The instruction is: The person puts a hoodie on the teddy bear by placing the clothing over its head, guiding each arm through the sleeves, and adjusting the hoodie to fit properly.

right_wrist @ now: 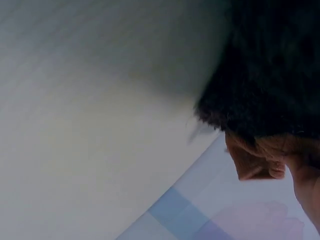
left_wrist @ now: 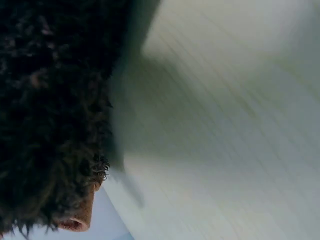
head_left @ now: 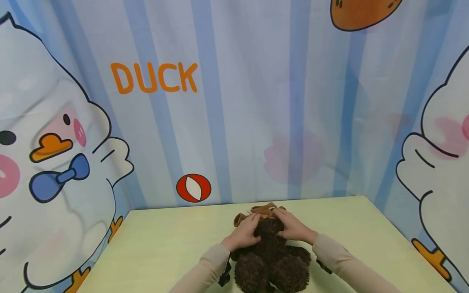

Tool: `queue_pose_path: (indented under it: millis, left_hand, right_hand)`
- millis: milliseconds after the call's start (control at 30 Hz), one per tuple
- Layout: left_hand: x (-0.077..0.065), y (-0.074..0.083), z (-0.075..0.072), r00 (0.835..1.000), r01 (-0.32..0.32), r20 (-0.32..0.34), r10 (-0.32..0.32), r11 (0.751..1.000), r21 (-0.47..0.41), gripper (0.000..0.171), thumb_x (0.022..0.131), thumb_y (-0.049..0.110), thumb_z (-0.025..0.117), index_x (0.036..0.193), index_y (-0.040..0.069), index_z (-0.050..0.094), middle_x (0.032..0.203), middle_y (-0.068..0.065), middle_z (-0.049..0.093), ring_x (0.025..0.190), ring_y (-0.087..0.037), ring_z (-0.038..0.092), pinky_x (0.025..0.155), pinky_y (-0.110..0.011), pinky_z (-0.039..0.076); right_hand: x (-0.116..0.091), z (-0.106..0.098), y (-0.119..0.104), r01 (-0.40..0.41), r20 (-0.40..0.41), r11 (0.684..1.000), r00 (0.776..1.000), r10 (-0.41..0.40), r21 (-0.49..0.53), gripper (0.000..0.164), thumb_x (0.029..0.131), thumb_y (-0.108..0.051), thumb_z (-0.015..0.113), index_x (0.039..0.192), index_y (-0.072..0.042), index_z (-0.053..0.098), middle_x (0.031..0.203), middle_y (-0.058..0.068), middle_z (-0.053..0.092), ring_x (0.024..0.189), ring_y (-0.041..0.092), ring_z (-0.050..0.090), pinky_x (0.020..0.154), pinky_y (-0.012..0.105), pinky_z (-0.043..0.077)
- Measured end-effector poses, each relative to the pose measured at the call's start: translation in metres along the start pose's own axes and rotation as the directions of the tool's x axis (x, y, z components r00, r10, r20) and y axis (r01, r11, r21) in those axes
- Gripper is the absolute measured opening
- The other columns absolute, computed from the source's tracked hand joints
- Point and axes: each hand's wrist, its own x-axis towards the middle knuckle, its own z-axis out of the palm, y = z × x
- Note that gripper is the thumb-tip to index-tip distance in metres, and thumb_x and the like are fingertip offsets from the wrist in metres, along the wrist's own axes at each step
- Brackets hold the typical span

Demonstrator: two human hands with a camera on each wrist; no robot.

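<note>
A dark brown plush teddy bear (head_left: 269, 248) lies on the table, its head away from me and its legs towards me. A tan-brown cloth piece (head_left: 261, 209) lies at the top of its head. My left hand (head_left: 242, 235) holds the left side of the head, fingers over the cloth's edge, thumb on the fur. On the other side, my right hand (head_left: 296, 228) grips the cloth; a curled finger (right_wrist: 276, 170) shows on it in the right wrist view. Dark fur (left_wrist: 50, 110) fills the left of the left wrist view and hides the left hand there.
The pale yellow table (head_left: 165, 244) ends just beyond the bear's head. Behind it hangs a blue striped curtain (head_left: 249, 101) printed with ducks and a red ball. A black wrist strap (head_left: 225, 274) shows below the left sleeve.
</note>
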Motion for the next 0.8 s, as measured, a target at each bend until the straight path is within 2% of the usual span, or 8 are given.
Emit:
queue_pose_path:
  millis: [133,267,367,433,567,700,767,800]
  left_hand:
    - [0.000,0.000,0.003,0.984,-0.154,-0.063,0.165,0.977,0.146,0.027,0.082,0.011,0.060,0.107,0.010,0.048,0.096,-0.003,0.055,0.077,-0.013,0.056,0.064,-0.021,0.043]
    - [-0.002,0.000,0.010,0.922,-0.294,-0.130,0.365,0.878,0.378,0.005,0.090,0.012,0.049,0.089,0.016,0.053,0.081,0.002,0.052,0.055,-0.007,0.044,0.050,-0.014,0.026]
    - [-0.007,-0.001,0.015,0.881,-0.320,-0.167,0.443,0.817,0.480,0.023,0.097,0.017,0.033,0.082,0.017,0.052,0.078,0.003,0.050,0.053,-0.007,0.040,0.051,-0.014,0.019]
    - [-0.010,-0.002,0.018,0.877,-0.311,-0.191,0.441,0.824,0.474,0.031,0.099,0.018,0.025,0.084,0.017,0.052,0.080,0.003,0.050,0.059,-0.007,0.041,0.054,-0.015,0.023]
    - [-0.017,-0.010,0.022,0.902,-0.233,-0.272,0.335,0.908,0.347,0.016,0.092,0.006,0.038,0.092,0.013,0.053,0.087,-0.002,0.048,0.072,-0.011,0.041,0.064,-0.022,0.034]
    - [-0.023,-0.018,0.025,0.958,-0.016,-0.282,0.042,0.995,0.095,0.029,0.074,-0.001,0.055,0.099,0.011,0.047,0.091,-0.005,0.038,0.078,-0.016,0.033,0.065,-0.027,0.029]
    - [-0.026,-0.020,0.027,0.960,0.119,-0.241,-0.144,0.986,-0.117,0.033,0.072,-0.002,0.059,0.097,0.009,0.041,0.089,-0.006,0.035,0.076,-0.017,0.030,0.063,-0.027,0.026]
    - [-0.027,-0.020,0.029,0.950,0.179,-0.212,-0.229,0.956,-0.231,0.035,0.071,-0.004,0.061,0.096,0.007,0.039,0.087,-0.007,0.035,0.075,-0.017,0.030,0.061,-0.027,0.026]
  right_hand:
    - [-0.003,0.006,-0.003,0.062,-0.108,0.991,0.991,-0.075,-0.120,0.048,0.067,0.004,0.067,0.112,0.000,0.052,0.100,0.013,0.055,0.081,0.025,0.055,0.059,0.030,0.042]
    - [-0.006,0.016,0.004,0.239,-0.223,0.924,0.924,-0.311,-0.297,0.018,0.076,-0.001,0.063,0.071,-0.013,0.050,0.071,-0.001,0.047,0.057,0.009,0.036,0.052,0.018,0.022]
    - [-0.009,0.021,0.011,0.347,-0.247,0.865,0.859,-0.449,-0.363,0.028,0.090,-0.012,0.050,0.064,-0.016,0.041,0.067,-0.005,0.038,0.060,0.004,0.022,0.056,0.017,0.019]
    - [-0.012,0.022,0.015,0.371,-0.241,0.857,0.850,-0.468,-0.358,0.026,0.094,-0.016,0.044,0.068,-0.016,0.042,0.070,-0.004,0.036,0.065,0.005,0.021,0.060,0.020,0.020]
    - [-0.019,0.021,0.021,0.297,-0.256,0.911,0.892,-0.372,-0.288,0.013,0.083,-0.005,0.058,0.083,-0.012,0.047,0.082,-0.002,0.040,0.073,0.007,0.029,0.065,0.024,0.028]
    - [-0.023,0.021,0.028,0.184,-0.273,0.951,0.929,-0.250,-0.247,0.037,0.070,0.003,0.068,0.100,-0.009,0.049,0.099,0.002,0.046,0.089,0.012,0.041,0.073,0.028,0.040]
    - [-0.025,0.023,0.031,0.130,-0.260,0.968,0.948,-0.185,-0.215,0.041,0.070,0.001,0.069,0.104,-0.008,0.049,0.105,0.005,0.047,0.094,0.015,0.045,0.077,0.031,0.043]
    - [-0.025,0.024,0.032,0.110,-0.245,0.977,0.957,-0.153,-0.183,0.043,0.070,0.000,0.071,0.107,-0.007,0.049,0.107,0.006,0.048,0.097,0.017,0.047,0.078,0.033,0.044]
